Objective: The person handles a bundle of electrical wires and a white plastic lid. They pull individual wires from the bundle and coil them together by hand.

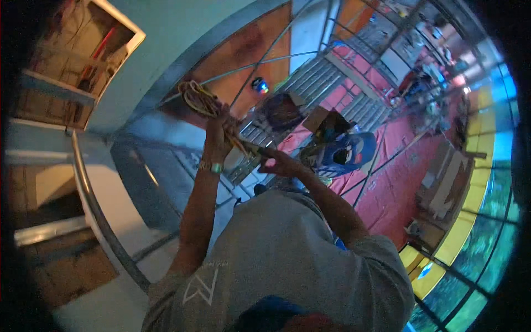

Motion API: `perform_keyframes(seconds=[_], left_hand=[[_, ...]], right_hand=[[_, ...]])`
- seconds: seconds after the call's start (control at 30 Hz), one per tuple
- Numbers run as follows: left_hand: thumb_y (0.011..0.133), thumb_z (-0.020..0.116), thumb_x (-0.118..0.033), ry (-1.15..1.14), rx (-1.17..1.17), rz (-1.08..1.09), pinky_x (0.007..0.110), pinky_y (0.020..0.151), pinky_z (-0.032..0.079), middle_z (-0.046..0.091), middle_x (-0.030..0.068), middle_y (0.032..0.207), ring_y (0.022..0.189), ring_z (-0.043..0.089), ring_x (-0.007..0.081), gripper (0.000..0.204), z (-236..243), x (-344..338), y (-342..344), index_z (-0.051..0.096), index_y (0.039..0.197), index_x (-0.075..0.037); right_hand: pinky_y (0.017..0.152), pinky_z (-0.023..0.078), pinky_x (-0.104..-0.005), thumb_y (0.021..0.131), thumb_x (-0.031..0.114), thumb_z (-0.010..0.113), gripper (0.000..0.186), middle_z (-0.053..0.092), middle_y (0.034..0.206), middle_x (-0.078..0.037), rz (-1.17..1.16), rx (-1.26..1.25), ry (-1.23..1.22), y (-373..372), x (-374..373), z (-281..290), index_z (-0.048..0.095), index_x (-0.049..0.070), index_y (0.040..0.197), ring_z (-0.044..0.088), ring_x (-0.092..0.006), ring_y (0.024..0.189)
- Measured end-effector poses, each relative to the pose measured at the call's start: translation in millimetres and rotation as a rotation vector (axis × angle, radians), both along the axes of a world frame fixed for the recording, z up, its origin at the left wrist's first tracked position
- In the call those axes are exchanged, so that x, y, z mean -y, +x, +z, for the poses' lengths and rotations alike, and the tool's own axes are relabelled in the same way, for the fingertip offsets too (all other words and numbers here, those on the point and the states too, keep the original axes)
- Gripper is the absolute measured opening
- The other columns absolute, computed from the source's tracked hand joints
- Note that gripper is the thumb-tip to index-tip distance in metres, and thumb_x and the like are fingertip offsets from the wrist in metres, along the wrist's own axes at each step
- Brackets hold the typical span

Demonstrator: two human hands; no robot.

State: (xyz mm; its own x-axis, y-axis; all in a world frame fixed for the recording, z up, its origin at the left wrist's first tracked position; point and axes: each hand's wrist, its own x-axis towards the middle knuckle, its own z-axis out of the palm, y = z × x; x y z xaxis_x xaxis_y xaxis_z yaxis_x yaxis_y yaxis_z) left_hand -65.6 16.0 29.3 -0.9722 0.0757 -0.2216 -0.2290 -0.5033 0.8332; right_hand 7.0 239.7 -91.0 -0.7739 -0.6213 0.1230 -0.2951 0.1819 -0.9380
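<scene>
The grey shirt filled the foreground. Above it, the left hand had its grip closed on a coil of yellowish rope; the right hand pinched the trailing strand. Even tension would probably keep loops tidy.

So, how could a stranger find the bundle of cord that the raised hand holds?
Start at the curved grey metal rail on the left, then follow the bare forearm with a wristband up to the left hand. The looped yellowish cord bundle sits above that hand, the only coiled thing there.
</scene>
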Motion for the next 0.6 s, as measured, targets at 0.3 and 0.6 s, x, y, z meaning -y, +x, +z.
perform_keyframes(seconds=[0.3,0.6], left_hand=[[0.095,0.064,-0.017,0.311,0.022,0.261,0.032,0.048,0.042,0.041,-0.0029,0.059,0.052,0.047,0.0133,0.032,9,37,-31,0.045,0.07,-0.014],[0.088,0.073,-0.019,-0.546,-0.173,0.735,0.036,0.072,0.045,0.06,0.0056,0.097,0.086,0.058,0.0196,0.029,-23,68,-58,0.058,0.11,-0.007]], right_hand=[[0.067,0.049,-0.0377,0.101,0.024,0.057,0.024,0.059,0.084,-0.011,-0.231,0.438,-0.007,32,-8,-34,0.056,0.003,0.113,0.06,-0.0218,0.073],[0.07,0.052,-0.0439,0.099,0.019,0.057,0.022,0.068,0.096,-0.02,-0.317,-0.178,0.19,21,-26,68,0.061,0.003,0.114,0.069,-0.0332,0.086]])
